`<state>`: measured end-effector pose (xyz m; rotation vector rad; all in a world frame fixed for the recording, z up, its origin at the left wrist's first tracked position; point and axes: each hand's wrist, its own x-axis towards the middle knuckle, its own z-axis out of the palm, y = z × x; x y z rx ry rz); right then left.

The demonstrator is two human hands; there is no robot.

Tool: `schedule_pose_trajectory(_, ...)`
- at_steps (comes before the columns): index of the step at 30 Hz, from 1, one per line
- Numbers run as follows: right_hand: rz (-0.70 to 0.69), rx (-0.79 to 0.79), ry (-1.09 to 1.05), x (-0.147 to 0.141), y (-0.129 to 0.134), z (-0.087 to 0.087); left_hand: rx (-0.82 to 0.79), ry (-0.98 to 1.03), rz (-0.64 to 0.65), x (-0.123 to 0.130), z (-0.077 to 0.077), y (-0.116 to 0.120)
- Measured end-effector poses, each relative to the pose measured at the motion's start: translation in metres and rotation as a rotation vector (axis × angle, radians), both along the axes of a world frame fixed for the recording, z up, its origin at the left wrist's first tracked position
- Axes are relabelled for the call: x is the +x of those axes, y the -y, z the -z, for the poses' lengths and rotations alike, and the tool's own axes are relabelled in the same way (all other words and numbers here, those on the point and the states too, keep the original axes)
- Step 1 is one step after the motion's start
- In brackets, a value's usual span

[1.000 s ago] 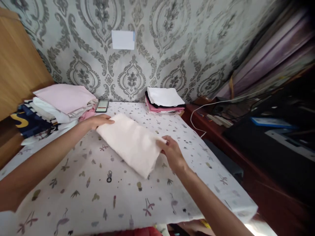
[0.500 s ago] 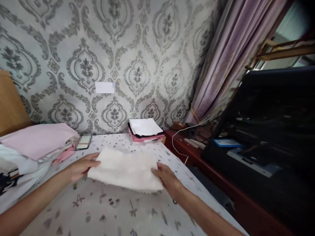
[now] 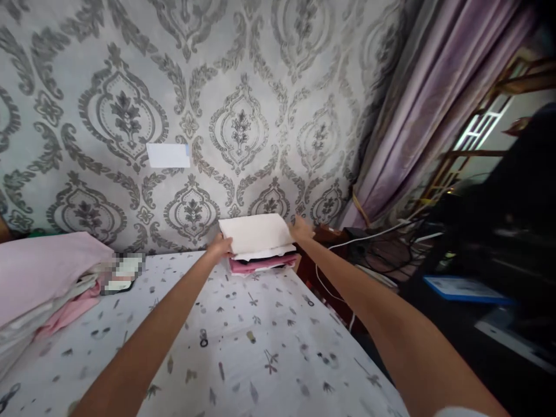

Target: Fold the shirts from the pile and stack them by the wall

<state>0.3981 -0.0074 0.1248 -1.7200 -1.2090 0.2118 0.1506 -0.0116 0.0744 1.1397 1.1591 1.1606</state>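
Observation:
A folded cream cloth (image 3: 256,234) lies over the top of a stack of folded fabric (image 3: 260,263), whose white, black and pink layers show below it. My left hand (image 3: 221,247) grips the left edge of the cream cloth, thumb on top. At its right edge is my right hand (image 3: 301,230), closed on the side of the cloth, with its fingertips partly hidden and slightly blurred. Both arms reach far forward across the patterned white sheet (image 3: 226,347).
A heap of pink and white fabric (image 3: 47,272) lies at the left, with a blurred-out phone-like object (image 3: 124,273) beside it. Patterned wallpaper rises behind the stack. At the right are a white cable (image 3: 324,281), a purple curtain (image 3: 403,127) and a blue-edged item (image 3: 467,288) on a dark surface.
Both hands have carried the cream cloth forward from above the middle of the bed onto the stack by the wall. The view has shifted closer to the wall.

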Motion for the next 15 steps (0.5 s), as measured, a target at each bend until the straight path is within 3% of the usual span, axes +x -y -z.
schedule_pose_trajectory(3, -0.117, -0.051, 0.345, -0.029, -0.016, 0.024, -0.033, 0.004, -0.026, 0.006, 0.025, -0.017)
schedule_pose_trajectory(7, -0.311, -0.237, 0.797, -0.069, -0.026, 0.054, -0.041, 0.027, -0.062, 0.004, 0.037, -0.012)
schedule_pose_trajectory(9, -0.31, -0.374, 0.802, -0.078, -0.031, 0.066, -0.049, 0.024, -0.074, -0.003, 0.041, 0.001)
schedule_pose_trajectory(11, -0.332, -0.401, 0.767, -0.081, -0.038, 0.076, -0.06, 0.005, -0.056, -0.019, 0.047, 0.02)
schedule_pose_trajectory(15, -0.362, -0.234, 0.628, -0.08, -0.046, 0.083, -0.067, -0.091, -0.015, -0.074, 0.062, 0.073)
